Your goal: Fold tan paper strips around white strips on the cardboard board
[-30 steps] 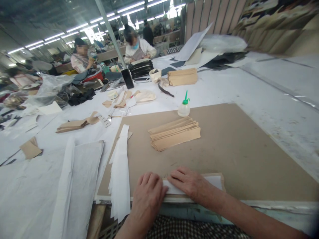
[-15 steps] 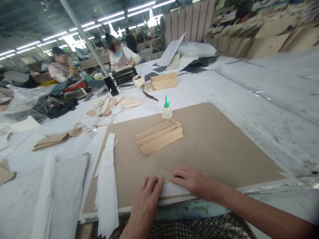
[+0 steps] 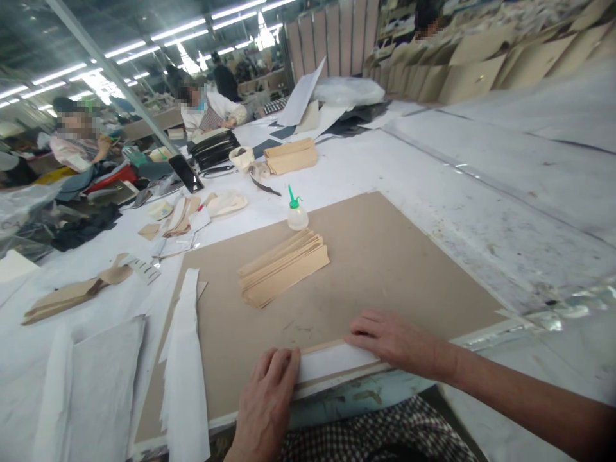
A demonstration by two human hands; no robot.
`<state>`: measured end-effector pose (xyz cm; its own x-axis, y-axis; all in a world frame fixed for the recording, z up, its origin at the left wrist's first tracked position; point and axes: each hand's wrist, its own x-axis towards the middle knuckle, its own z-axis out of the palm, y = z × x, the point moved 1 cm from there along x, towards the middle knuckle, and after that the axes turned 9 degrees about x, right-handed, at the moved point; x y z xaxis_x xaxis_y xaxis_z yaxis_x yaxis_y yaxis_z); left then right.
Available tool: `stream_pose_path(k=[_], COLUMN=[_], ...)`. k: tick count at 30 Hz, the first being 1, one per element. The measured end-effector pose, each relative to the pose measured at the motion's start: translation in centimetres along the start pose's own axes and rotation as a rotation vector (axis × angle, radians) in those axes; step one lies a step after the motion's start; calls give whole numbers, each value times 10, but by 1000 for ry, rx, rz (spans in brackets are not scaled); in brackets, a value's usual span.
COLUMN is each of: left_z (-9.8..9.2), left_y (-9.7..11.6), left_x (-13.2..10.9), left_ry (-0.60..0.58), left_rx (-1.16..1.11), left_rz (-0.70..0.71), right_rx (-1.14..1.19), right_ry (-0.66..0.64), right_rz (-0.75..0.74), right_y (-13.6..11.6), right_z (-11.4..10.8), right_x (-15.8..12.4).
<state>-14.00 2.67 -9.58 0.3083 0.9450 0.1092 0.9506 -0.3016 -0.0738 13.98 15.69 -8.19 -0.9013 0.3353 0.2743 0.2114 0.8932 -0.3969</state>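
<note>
A white strip (image 3: 332, 360) with a narrow tan edge along its far side lies at the front edge of the brown board (image 3: 409, 269). At its left end is my left hand (image 3: 269, 391), fingers together and bent down onto it. My right hand (image 3: 394, 340) presses on the other end with curled fingers. The fingertips are partly hidden. Farther back on the board rests a fanned stack of tan strips (image 3: 283, 268). Behind that stack stands a clear squeeze bottle (image 3: 298, 218) with a green nozzle. White strips (image 3: 185, 366) are layered along the board's left side.
Left of the board lie grey-white sheets (image 3: 103, 378) and folded tan pieces (image 3: 67, 298). Farther back are a phone (image 3: 186, 173), a tan stack (image 3: 291, 156) and a dark stack (image 3: 214, 149). Two people (image 3: 209, 112) sit across the table. Beige panels (image 3: 471, 70) stand at back right.
My hands have spread apart along the white strip, so more of it shows between them. The camera view has turned right, shifting the scene leftward.
</note>
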Motion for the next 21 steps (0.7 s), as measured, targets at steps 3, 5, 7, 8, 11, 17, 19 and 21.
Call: stream_pose_path(k=[3,5,7,8,11,17,19,21], left_z=[-1,-2,-2,-2,-2,-3,-3,-5], left_y=[6,19,39,50,75,41,15,-7], left_x=[6,16,32,40,61,36,12,-6], left_ry=[4,-6,-3,6,36,65,58,68], left_rx=[11,4,-30,-54,-80,16,41,64], left_rz=[-50,-69,-45,-22,34,70,30,1], right_rx=[-37,-50,-51,-50,-58,-37,-24,-18], right_ry=[4,14,26,35,50,58,75,90], right_rz=[10,16,25,26,27,51,47,45], right_y=[1,1,1,1,1,5,5,6], right_z=[0,3,6,8,12,17,18,19], right_x=[-8,-10,-12,-12,-13,-18,-19,-20])
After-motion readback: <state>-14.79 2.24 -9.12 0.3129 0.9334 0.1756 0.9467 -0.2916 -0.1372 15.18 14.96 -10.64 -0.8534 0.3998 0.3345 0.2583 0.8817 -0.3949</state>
